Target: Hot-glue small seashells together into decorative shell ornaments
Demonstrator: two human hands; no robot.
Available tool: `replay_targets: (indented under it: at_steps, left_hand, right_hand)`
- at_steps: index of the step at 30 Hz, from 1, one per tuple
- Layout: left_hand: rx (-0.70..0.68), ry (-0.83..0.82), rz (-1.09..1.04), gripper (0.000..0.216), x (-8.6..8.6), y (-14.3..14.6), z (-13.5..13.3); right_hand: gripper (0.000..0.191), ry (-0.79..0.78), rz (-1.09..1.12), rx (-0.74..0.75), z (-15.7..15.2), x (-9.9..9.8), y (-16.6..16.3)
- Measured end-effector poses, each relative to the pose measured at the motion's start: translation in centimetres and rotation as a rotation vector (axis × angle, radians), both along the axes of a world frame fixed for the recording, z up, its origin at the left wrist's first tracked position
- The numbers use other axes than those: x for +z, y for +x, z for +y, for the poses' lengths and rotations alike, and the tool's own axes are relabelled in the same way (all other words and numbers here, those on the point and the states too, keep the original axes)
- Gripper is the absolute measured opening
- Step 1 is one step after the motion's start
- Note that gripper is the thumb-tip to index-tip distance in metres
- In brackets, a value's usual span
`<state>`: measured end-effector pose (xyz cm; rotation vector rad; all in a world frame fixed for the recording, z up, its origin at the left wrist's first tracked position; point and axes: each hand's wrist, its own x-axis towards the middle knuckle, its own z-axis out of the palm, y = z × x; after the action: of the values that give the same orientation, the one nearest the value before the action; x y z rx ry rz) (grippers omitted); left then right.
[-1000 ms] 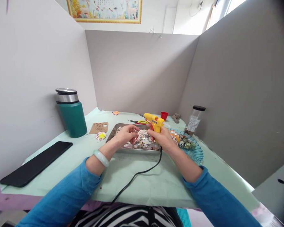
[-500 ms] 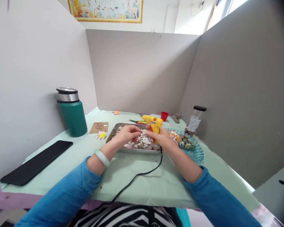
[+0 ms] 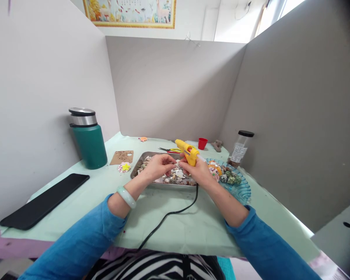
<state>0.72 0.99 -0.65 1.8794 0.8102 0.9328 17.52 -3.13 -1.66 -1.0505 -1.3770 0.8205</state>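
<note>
Glue gun point(image 3: 189, 151), yellow, sits in right hand point(image 3: 200, 171), fist wrapped round the grip, over the far right part of the metal tray point(image 3: 169, 186). Front end points away from the wearer and a bit left, presumably to keep the tip off the fingers; pale stick pokes out the rear. Left hand point(image 3: 160, 165) has thumb and fingers drawn together near the right thumb; too small from where I stand to make out whether a piece is pinched there. Both hands hang over the shells point(image 3: 179, 175) in the tray, likely so everything is close. Cord point(image 3: 175, 212) drops from the grip and runs to the near table edge, slack enough for the gun to tilt. Blue plate point(image 3: 245, 190) with stones point(image 3: 231, 178) is just right of the tray, probably for easy reach. Pliers point(image 3: 175, 150) and red cup point(image 3: 202, 144) stay behind, green bottle point(image 3: 89, 146) well left, seemingly out of the elbows' way.
</note>
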Motion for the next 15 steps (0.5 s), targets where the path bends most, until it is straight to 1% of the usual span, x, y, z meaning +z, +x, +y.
replay_targets:
  at_steps: [3, 5, 7, 10, 13, 15]
  left_hand:
    - [0.020, 0.009, 0.089, 0.017, 0.2, -0.8, 0.5]
    - [0.068, 0.048, 0.263, 0.012, 0.3, -1.6, 1.0]
    - [0.089, 0.128, 0.418, 0.009, 0.4, -2.4, 1.6]
    - [0.129, 0.238, 0.521, 0.016, 0.6, -3.4, 2.3]
    - [0.123, 0.241, 0.624, 0.023, 0.9, -3.9, 2.4]
    - [0.137, 0.244, 0.650, 0.027, 1.2, -3.9, 2.2]
  right_hand:
    - [0.032, 0.024, 0.020, -0.012, -0.2, 0.2, 0.1]
    - [0.032, 0.030, 0.034, -0.010, -0.2, 0.3, 0.2]
    - [0.032, 0.023, 0.042, 0.001, -0.2, 0.3, 0.3]
    - [0.033, 0.010, 0.044, -0.003, -0.3, 0.4, 0.2]
    - [0.032, 0.004, 0.050, -0.008, -0.3, 0.4, 0.1]
    - [0.031, 0.001, 0.053, -0.009, -0.4, 0.5, 0.1]
